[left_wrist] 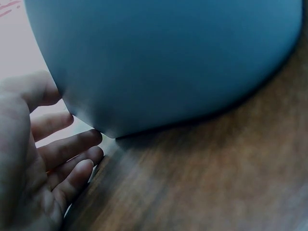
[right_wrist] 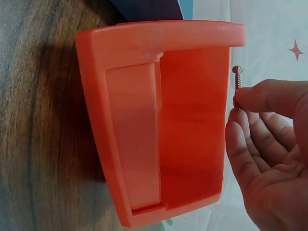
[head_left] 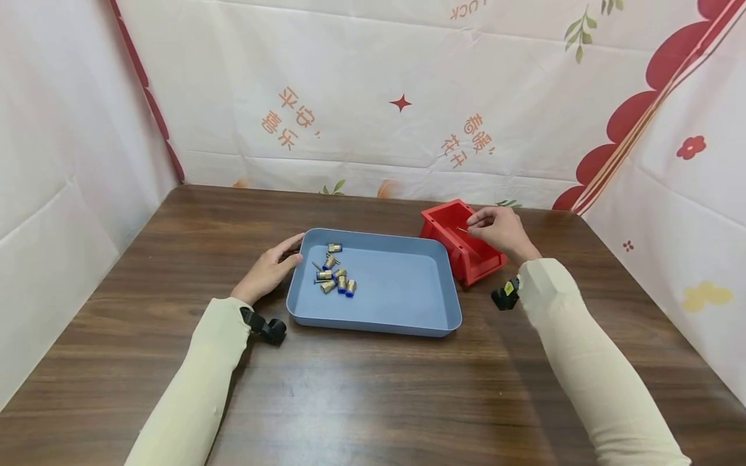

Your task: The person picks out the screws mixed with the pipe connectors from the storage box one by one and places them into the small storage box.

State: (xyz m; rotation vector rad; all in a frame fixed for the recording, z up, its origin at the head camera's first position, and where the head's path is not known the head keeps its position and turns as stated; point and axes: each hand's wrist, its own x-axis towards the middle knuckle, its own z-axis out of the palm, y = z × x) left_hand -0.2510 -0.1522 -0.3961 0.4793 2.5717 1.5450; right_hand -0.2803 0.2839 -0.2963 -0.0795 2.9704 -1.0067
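Between thumb and fingertips, my right hand (head_left: 500, 230) pinches a small brass-coloured screw (right_wrist: 237, 77) over the red plastic bin (head_left: 457, 257). The screw's head sticks out past the thumb in the right wrist view. At the left end of a shallow blue tray (head_left: 402, 278), my left hand (head_left: 269, 272) touches the outer wall with loosely bent fingers. Inside the tray, toward its left side, lie several brass fittings with blue ends (head_left: 351, 288) and a few screws (head_left: 322, 281) among them.
The bin stands close against the tray's right end. Both sit on a dark wood-grain table (head_left: 350, 388). A white printed curtain (head_left: 361, 84) hangs behind the table's back edge and along both sides.
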